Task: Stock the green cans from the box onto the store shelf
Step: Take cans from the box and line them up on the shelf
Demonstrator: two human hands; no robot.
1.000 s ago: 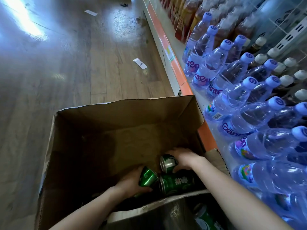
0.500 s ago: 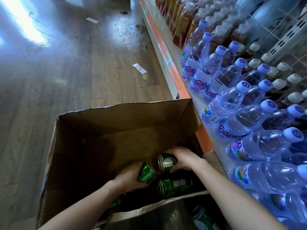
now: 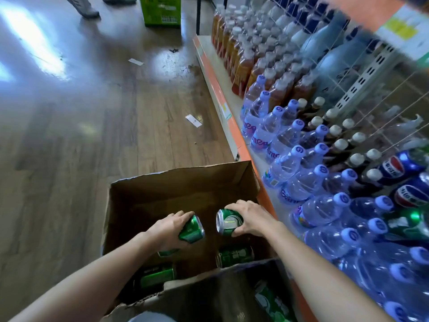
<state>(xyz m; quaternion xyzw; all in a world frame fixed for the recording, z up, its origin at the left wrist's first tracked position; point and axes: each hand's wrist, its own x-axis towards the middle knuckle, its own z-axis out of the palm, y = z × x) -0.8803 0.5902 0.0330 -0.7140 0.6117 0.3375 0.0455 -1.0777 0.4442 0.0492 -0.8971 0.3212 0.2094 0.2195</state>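
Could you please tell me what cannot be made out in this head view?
Head view only:
- Cans left in the box: count hidden by its near flap.
- Upper shelf tag: blurred, unreadable.
- Green carton: cut off by the top edge.
- Can in the left hand: fingers cover its print.

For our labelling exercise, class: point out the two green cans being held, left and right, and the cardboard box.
left can [image 3: 193,231]: head view, on its green side.
right can [image 3: 231,222]: head view, on its shiny green side.
cardboard box [image 3: 181,184]: head view, on the bare far inner wall.
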